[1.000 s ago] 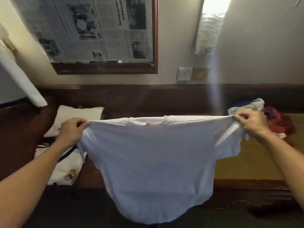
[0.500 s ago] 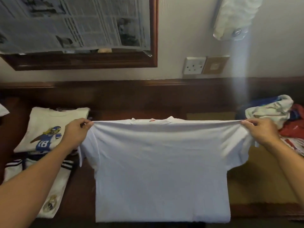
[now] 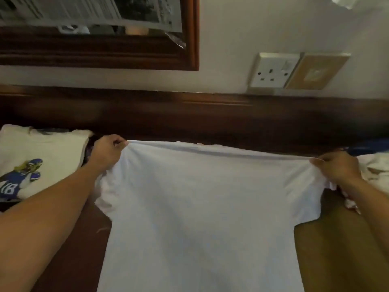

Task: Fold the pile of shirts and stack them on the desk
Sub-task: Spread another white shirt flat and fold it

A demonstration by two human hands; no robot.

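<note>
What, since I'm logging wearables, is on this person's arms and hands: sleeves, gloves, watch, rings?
The left forearm and right forearm are bare to the frame edge; no sleeves show. The left hand and right hand wear no gloves, watch or bracelet. Rings: too blurred to tell.

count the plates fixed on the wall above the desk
2: a white double socket and, directly to its right, a tan plate. More could lie outside the frame.

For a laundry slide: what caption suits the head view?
Left hand and right hand pinch a white shirt by its shoulders over the desk, a folded printed shirt at left.
</note>
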